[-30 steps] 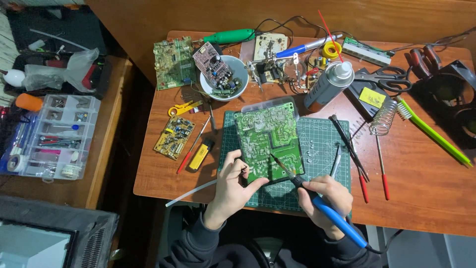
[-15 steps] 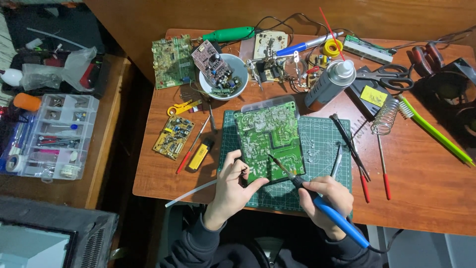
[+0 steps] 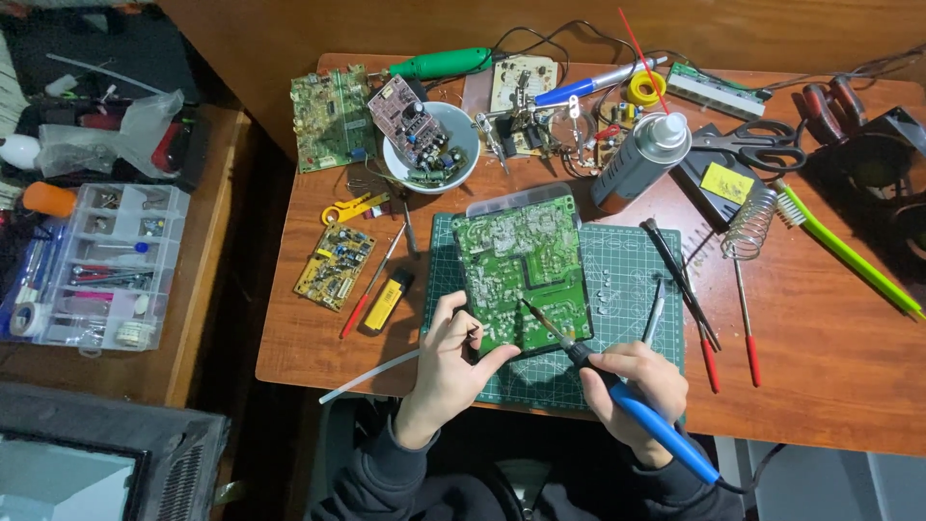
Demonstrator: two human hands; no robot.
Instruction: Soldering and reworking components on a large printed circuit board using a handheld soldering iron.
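The green circuit board (image 3: 522, 272) lies solder side up on the cutting mat (image 3: 627, 260) at the front of the bench (image 3: 820, 367). The left hand (image 3: 451, 367) grips the board's near left corner, fingers closed on its edge. The right hand (image 3: 637, 386) is closed around a blue-handled soldering iron (image 3: 617, 400), tip resting on the board. A spray can (image 3: 641, 159) lies just beyond the mat.

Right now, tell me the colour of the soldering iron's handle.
Blue handle, black near the tip; the head view shows it in the right hand.
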